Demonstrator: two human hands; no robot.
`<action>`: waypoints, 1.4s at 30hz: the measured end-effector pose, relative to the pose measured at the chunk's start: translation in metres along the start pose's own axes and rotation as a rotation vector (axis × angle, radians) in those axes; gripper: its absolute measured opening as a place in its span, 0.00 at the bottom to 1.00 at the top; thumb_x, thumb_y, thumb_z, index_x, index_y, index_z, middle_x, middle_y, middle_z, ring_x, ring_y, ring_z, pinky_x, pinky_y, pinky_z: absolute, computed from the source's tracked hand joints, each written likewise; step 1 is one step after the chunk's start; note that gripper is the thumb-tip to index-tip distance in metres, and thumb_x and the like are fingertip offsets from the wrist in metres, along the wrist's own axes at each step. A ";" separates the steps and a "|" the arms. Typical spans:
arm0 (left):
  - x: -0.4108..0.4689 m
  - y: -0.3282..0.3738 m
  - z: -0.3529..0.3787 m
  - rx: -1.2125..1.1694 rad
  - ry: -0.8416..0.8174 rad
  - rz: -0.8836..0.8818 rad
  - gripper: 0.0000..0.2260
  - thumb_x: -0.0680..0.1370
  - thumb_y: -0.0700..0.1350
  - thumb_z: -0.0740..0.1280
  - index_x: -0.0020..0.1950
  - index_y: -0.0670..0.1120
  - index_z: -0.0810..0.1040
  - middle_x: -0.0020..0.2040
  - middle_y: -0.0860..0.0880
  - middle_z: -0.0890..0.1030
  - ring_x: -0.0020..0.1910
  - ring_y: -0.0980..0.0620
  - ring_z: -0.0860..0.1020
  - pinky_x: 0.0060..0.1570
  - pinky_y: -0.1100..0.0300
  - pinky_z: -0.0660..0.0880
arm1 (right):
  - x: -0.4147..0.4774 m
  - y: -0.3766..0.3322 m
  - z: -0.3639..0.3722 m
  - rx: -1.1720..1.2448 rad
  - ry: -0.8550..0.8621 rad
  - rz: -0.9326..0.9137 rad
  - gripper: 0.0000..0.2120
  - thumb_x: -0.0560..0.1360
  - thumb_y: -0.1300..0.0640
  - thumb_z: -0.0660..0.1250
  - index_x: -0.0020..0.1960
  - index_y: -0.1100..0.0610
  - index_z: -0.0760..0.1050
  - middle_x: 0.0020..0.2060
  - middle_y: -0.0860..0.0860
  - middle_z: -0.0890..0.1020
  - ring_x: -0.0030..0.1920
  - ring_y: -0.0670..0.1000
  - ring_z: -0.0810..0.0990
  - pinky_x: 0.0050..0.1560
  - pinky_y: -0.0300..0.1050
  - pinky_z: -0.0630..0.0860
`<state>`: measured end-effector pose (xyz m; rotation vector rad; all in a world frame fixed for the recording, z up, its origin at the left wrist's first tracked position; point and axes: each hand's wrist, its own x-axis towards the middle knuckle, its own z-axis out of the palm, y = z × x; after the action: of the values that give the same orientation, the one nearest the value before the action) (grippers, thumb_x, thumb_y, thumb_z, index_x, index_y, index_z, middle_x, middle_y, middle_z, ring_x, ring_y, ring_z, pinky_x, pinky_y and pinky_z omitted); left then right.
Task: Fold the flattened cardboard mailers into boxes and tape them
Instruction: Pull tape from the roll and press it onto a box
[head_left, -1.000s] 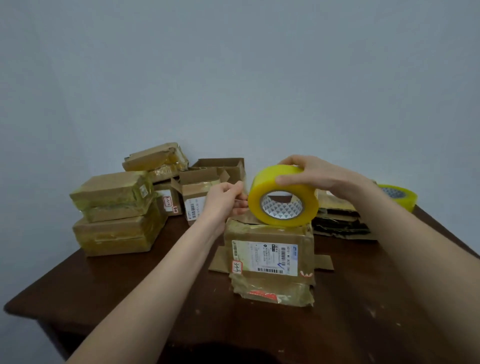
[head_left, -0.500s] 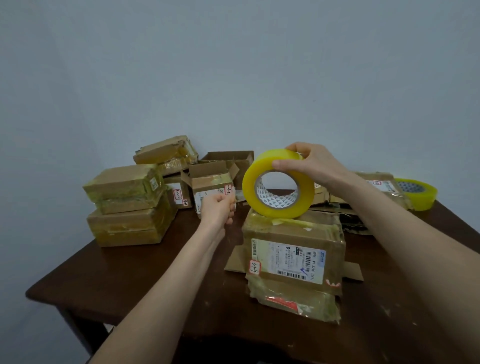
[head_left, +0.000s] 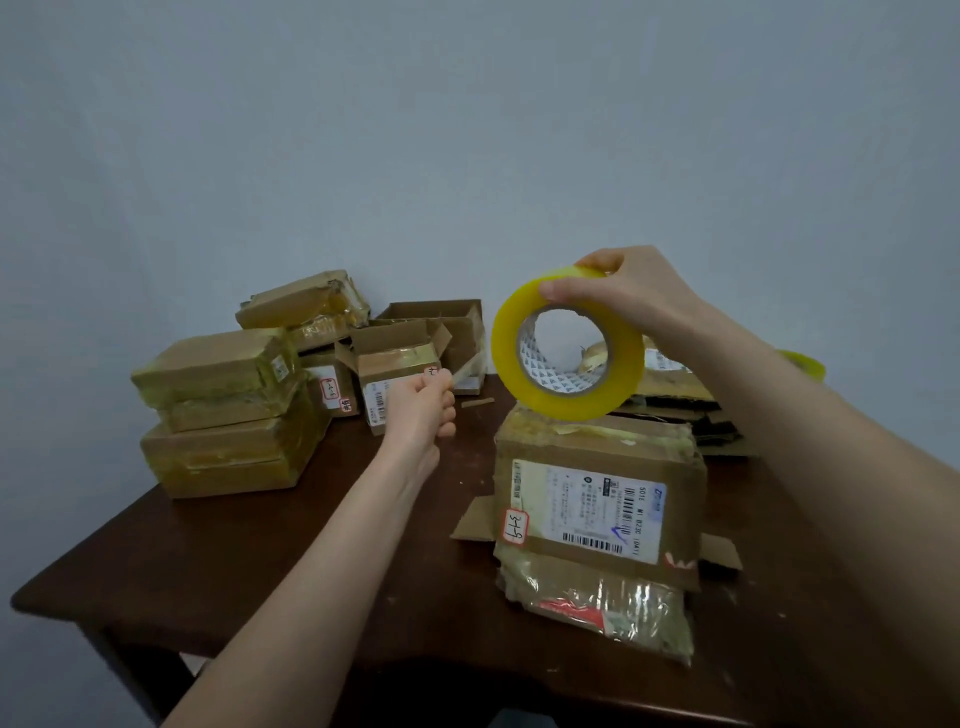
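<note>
Yellow tape roll (head_left: 570, 408) stands on edge at the top of a brown cardboard box (head_left: 597, 457) near the middle of the dark wooden worktop (head_left: 249, 551). Whether its lower rim touches the box or sits just above it is hard to tell. The right hand (head_left: 631, 296) grips the roll from above, with its fingers (head_left: 595, 260) curled over the top and the thumb pressed on the near rim.

The left hand (head_left: 423, 410) is held to the left of the roll, well apart from it, above the worktop. Its fingers (head_left: 445, 413) are curled together and the thumb and forefinger pinch the end of a pale clear strip (head_left: 467, 371) of tape that runs off to the right towards the roll.

The box carries a white shipping label (head_left: 587, 512) on its near face, and loose flaps lie flat on either side of it. A stack of taped boxes (head_left: 223, 415) sits at the left of the worktop, with open boxes (head_left: 410, 345) behind the left hand. Flat cardboard (head_left: 680, 415) lies behind the right forearm, and a second roll (head_left: 804, 362) shows just past it.
</note>
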<state>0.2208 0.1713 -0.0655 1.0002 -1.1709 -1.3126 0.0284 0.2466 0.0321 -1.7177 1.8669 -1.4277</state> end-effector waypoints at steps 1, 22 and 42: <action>-0.002 0.001 0.002 0.002 -0.008 0.005 0.07 0.81 0.39 0.60 0.43 0.43 0.69 0.28 0.50 0.63 0.20 0.59 0.60 0.18 0.68 0.55 | -0.003 0.000 -0.003 0.011 0.008 0.009 0.21 0.65 0.40 0.75 0.48 0.55 0.82 0.44 0.53 0.84 0.50 0.53 0.82 0.48 0.49 0.77; -0.021 -0.012 -0.006 0.666 -0.727 0.205 0.43 0.71 0.47 0.75 0.78 0.52 0.51 0.71 0.58 0.63 0.69 0.58 0.64 0.61 0.64 0.69 | -0.046 0.019 -0.005 -0.173 -0.010 0.043 0.24 0.63 0.38 0.76 0.51 0.50 0.75 0.45 0.47 0.78 0.47 0.51 0.78 0.42 0.46 0.74; 0.009 -0.045 -0.025 1.056 -0.524 0.546 0.39 0.70 0.56 0.73 0.76 0.53 0.57 0.74 0.52 0.64 0.72 0.51 0.64 0.67 0.49 0.68 | -0.014 0.043 0.028 0.125 -0.209 0.140 0.33 0.65 0.48 0.78 0.66 0.50 0.69 0.57 0.51 0.78 0.55 0.53 0.79 0.57 0.53 0.77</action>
<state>0.2364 0.1576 -0.1134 0.9198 -2.4595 -0.4501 0.0252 0.2380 -0.0207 -1.5776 1.7131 -1.2331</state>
